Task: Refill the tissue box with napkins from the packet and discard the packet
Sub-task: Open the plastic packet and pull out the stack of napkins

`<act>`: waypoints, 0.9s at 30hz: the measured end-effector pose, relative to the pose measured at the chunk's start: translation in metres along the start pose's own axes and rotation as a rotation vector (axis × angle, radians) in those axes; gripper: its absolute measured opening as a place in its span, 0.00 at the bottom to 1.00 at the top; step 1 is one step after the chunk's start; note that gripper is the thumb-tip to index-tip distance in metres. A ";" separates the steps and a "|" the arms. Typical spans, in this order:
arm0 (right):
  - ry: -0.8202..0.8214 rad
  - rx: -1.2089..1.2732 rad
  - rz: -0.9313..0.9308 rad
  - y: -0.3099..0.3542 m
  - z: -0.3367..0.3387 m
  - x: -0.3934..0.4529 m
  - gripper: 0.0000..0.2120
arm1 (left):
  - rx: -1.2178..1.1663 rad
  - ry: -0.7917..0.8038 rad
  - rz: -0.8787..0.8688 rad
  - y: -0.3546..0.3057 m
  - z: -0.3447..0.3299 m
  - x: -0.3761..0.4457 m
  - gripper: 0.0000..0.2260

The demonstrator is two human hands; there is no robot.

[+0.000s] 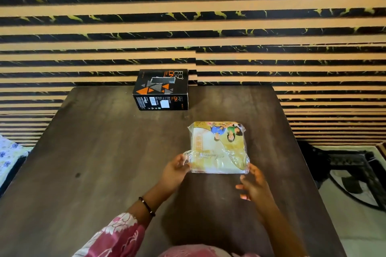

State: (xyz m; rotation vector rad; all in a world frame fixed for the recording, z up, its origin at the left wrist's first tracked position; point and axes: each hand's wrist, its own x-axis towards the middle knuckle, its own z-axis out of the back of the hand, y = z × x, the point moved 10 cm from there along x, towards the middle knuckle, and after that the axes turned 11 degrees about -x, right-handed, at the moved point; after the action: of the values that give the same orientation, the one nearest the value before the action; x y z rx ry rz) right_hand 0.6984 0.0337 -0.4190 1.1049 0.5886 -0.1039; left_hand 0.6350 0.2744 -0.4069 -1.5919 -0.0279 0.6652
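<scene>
A square packet of napkins (218, 146) in clear printed plastic, yellow and white with small figures, lies flat on the dark wooden table (104, 152). My left hand (174, 171) pinches the loose plastic at its near left corner. At the near right corner, my right hand (253, 183) has its fingertips on the plastic edge, fingers spread. The tissue box (161, 89), black with orange and grey triangles and a slot on top, stands at the table's far edge, apart from the packet.
A striped black and tan wall (188, 16) rises right behind the table. Flowered cloth (8, 152) lies off the table's left side. On the right, the floor (355, 215) shows a black metal stand.
</scene>
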 end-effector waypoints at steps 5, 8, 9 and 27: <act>0.011 -0.089 -0.007 -0.023 -0.009 -0.026 0.21 | 0.047 0.138 0.033 0.023 0.013 -0.029 0.04; 0.047 -0.121 -0.008 -0.030 -0.005 -0.036 0.20 | 0.084 0.245 0.061 0.026 0.018 -0.040 0.06; 0.057 -0.145 -0.013 -0.030 -0.003 -0.040 0.19 | 0.113 0.274 0.065 0.026 0.021 -0.043 0.07; -0.167 -1.354 0.274 0.083 -0.046 -0.015 0.22 | 1.311 0.394 -0.442 -0.015 -0.061 0.006 0.35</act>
State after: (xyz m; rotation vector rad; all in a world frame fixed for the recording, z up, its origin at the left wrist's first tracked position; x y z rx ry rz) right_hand 0.6977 0.1087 -0.3591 -0.1550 0.2305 0.3977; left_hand 0.6712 0.2240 -0.3959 -0.3782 0.2865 -0.0609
